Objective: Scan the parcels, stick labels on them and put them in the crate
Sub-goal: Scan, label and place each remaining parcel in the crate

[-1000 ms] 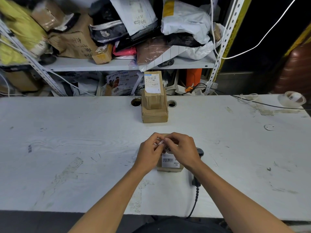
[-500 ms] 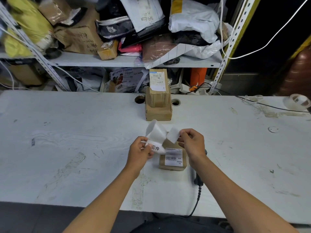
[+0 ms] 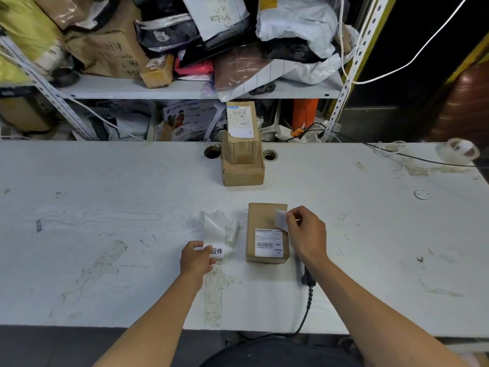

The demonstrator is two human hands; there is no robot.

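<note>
- Right hand (image 3: 307, 234) pinches a small white label (image 3: 280, 220) over the near cardboard parcel (image 3: 264, 221).
- Left hand (image 3: 195, 259) grips the label backing strip (image 3: 219, 234) on the table (image 3: 105, 207).

Both forearms extended forward; left hand (image 3: 196, 258) fingers curled in pinch, right hand (image 3: 307, 232) pinching at fingertips.

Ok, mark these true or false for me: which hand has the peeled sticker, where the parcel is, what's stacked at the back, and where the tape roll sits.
1. The right hand pinches a small white sticker over the parcel. True.
2. The left hand is empty. False: it holds the label sheet.
3. The parcel lies on the table. True.
4. Three boxes are stacked at the back. False: a small box sits on one larger box.
5. The tape roll sits at the table's far right. True.
</note>
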